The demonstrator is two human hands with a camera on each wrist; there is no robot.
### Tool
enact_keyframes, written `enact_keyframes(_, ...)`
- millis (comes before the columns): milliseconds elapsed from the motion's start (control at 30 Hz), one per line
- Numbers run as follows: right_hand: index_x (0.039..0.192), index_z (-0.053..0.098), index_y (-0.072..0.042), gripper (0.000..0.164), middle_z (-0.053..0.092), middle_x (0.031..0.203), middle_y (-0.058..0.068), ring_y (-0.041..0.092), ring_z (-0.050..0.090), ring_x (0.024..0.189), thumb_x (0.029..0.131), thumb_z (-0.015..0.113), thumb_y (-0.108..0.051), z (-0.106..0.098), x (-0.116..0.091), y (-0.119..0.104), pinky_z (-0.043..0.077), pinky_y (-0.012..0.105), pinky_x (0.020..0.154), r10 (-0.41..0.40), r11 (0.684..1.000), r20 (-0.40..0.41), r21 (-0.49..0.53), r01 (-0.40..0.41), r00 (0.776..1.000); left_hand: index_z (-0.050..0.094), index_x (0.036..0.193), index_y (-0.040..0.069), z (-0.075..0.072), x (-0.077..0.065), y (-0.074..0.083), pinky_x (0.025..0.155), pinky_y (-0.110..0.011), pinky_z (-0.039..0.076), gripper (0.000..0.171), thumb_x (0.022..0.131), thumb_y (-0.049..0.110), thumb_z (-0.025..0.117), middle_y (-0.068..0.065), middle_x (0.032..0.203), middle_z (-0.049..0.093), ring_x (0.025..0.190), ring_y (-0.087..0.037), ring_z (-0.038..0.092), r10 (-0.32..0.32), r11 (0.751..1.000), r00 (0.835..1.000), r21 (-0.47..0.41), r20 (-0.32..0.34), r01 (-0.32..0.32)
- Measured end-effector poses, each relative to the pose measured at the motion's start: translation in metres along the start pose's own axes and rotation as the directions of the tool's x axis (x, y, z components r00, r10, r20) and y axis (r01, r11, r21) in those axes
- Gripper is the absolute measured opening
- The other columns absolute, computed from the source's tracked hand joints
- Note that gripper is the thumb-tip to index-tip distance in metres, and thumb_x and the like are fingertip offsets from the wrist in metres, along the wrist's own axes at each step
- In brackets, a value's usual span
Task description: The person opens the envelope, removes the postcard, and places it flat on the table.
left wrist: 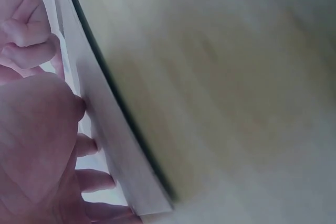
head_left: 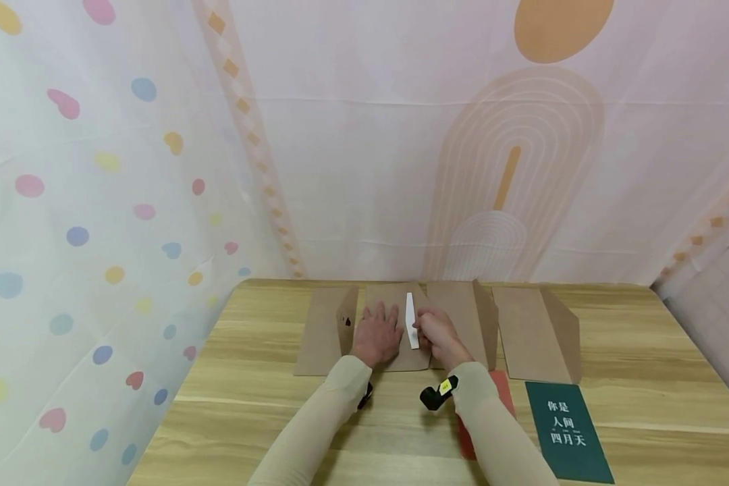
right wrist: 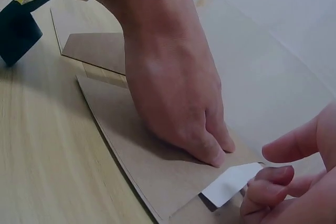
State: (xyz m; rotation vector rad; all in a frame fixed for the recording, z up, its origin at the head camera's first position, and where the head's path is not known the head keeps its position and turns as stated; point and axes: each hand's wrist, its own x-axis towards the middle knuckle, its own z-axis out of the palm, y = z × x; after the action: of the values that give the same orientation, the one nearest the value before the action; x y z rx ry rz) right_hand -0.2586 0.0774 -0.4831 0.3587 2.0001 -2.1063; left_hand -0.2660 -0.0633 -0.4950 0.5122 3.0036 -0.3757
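White strip (head_left: 411,320) stands out at the crease of the second cardboard piece (head_left: 391,292), between the two hands, its long axis running roughly from 12 o'clock to 6 o'clock. Reading left to right in the head view, the first cardboard piece (head_left: 318,331) rests on the wooden table (head_left: 219,378) at 9 o'clock of the left hand (head_left: 378,337). This hand presses the second cardboard piece with its fingers extended and spread, holding nothing; from it, the strip lies at about 2 o'clock. On the strip's other side, the right hand (head_left: 440,334) has its fingers curled narrow and pinches the strip at the edge facing it. Controlling relation: the strip lies at 9 to 10 o'clock from the right hand, which is the nearer hand. The third cardboard piece (head_left: 452,304) lies at 1 o'clock of the right hand. Farther right, a red card (head_left: 501,388) lies partly under the right sleeve (head_left: 498,425), the fourth cardboard piece (head_left: 531,337) sits at 3 o'clock of the right hand, and a green card (head_left: 571,432) lies at 4 o'clock.
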Motion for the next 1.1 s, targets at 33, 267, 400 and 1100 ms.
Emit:
enact_keyframes(33,0.141,0.044,0.008,0.059,0.045,0.072,0.0,0.009,0.035,0.052,0.083,0.05,0.01,0.0,0.0,0.0,0.03,0.022,0.05,0.003,1.0,-0.005,-0.007,-0.003,1.0,0.028,0.158,0.017,0.0,0.0,0.0,0.111,-0.043,0.039,0.057,0.108,0.044,0.027,-0.015,0.158,0.034,0.142,-0.035,0.038,0.004,1.0,1.0,0.004,0.002,-0.004)
enact_keyframes(267,0.146,0.036,0.013,0.068,0.046,0.133,0.023,0.013,0.04,0.061,0.079,0.046,0.014,0.004,0.0,0.001,0.035,0.023,0.059,-0.018,0.999,-0.008,0.028,0.018,1.0,0.026,0.158,0.015,-0.002,-0.001,0.001,0.113,-0.044,0.036,0.057,0.108,0.042,0.028,-0.014,0.159,0.033,0.145,-0.031,0.034,0.037,0.997,0.999,0.061,0.02,-0.038)
enact_keyframes(400,0.146,0.036,0.013,0.07,0.04,0.145,0.024,0.014,0.039,0.068,0.076,0.046,0.014,0.006,-0.002,-0.001,0.034,0.023,0.062,-0.018,0.999,-0.002,0.03,0.018,1.0,0.026,0.158,0.015,-0.002,-0.001,0.001,0.112,-0.044,0.037,0.057,0.108,0.042,0.028,-0.014,0.159,0.033,0.145,-0.031,0.034,0.045,0.996,0.999,0.076,0.018,-0.046)
enact_keyframes(1100,0.142,0.038,0.013,0.064,0.054,0.092,0.005,0.014,0.047,0.071,0.079,0.044,0.012,0.007,-0.001,-0.009,0.041,0.027,0.069,0.003,0.998,0.071,0.06,-0.007,0.997,0.028,0.158,0.016,0.0,0.003,0.002,0.106,-0.046,0.045,0.057,0.108,0.042,0.028,-0.016,0.158,0.034,0.141,-0.038,0.039,0.0,1.0,1.0,0.016,0.005,0.0)
